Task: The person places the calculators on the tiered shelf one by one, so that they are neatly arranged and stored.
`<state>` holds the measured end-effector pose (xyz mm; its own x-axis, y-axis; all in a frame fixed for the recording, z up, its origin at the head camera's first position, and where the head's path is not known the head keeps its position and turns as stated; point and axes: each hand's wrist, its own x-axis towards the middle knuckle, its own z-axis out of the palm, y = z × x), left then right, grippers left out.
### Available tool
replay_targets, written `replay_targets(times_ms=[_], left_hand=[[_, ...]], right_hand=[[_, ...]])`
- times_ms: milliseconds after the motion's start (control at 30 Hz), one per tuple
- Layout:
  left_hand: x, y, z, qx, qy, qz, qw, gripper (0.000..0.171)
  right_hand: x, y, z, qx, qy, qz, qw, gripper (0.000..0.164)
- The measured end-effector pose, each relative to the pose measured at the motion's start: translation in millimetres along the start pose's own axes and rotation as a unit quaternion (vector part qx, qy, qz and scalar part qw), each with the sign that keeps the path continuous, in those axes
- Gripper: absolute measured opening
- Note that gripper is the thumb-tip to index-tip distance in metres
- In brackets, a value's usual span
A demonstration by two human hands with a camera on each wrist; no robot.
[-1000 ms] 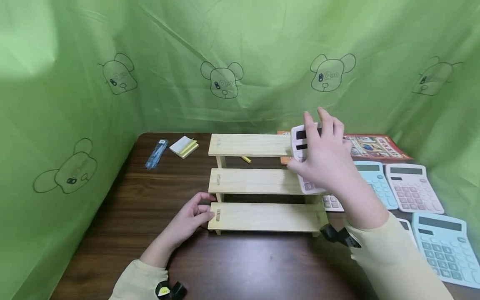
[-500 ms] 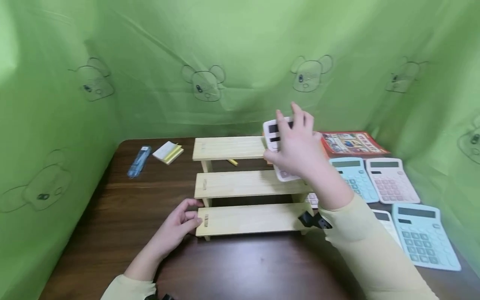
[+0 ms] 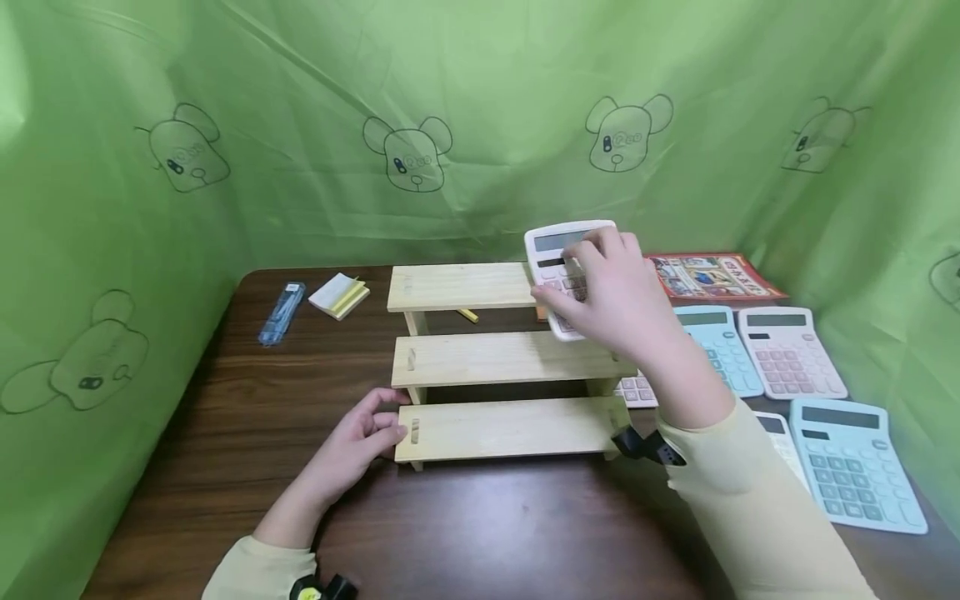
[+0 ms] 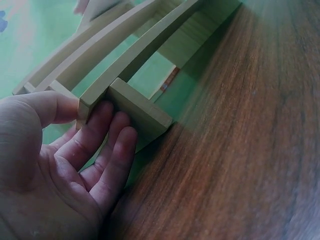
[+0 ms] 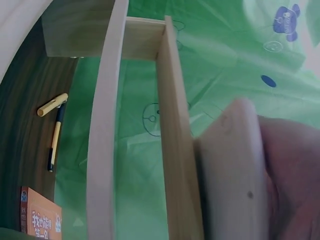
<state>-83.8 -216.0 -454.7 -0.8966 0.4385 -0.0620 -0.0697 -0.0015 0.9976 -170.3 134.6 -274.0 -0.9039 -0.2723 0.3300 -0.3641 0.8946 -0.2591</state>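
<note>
A three-tier pale wooden rack point(image 3: 502, 429) stands on the dark wood-grain table. My left hand point(image 3: 351, 450) pinches the left end of its bottom board, thumb above and fingers tucked beneath, as the left wrist view shows. My right hand point(image 3: 626, 300) holds a white calculator point(image 3: 557, 242) with pink keys, tilted over the right part of the top board. The thumb lies at its left edge and bent fingers cross its front below the display. In the right wrist view the calculator's pale back point(image 5: 230, 175) is close beside a wooden board point(image 5: 177, 150).
At right lie several calculators, among them a blue one point(image 3: 855, 475) and a pink one point(image 3: 791, 354). A red illustrated booklet point(image 3: 712, 277) lies behind them. Left of the rack are a blue packet point(image 3: 282, 315) and a notepad point(image 3: 337, 296). A pen point(image 5: 56, 132) lies behind the rack.
The calculator has risen slightly against the boards, and more of its display shows. The right fingers, stretched past its top edge before, are now bent on its front. The left hand keeps its hold.
</note>
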Motion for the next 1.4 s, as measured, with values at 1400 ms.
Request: replay_targets(times_ms=[1400], left_hand=[[-0.7,3.0,-2.2,0.028,0.006,-0.02,0.9994,0.038]], right_hand=[[-21.4,28.2,15.3,0.114,0.019,-0.182,0.976,0.063]])
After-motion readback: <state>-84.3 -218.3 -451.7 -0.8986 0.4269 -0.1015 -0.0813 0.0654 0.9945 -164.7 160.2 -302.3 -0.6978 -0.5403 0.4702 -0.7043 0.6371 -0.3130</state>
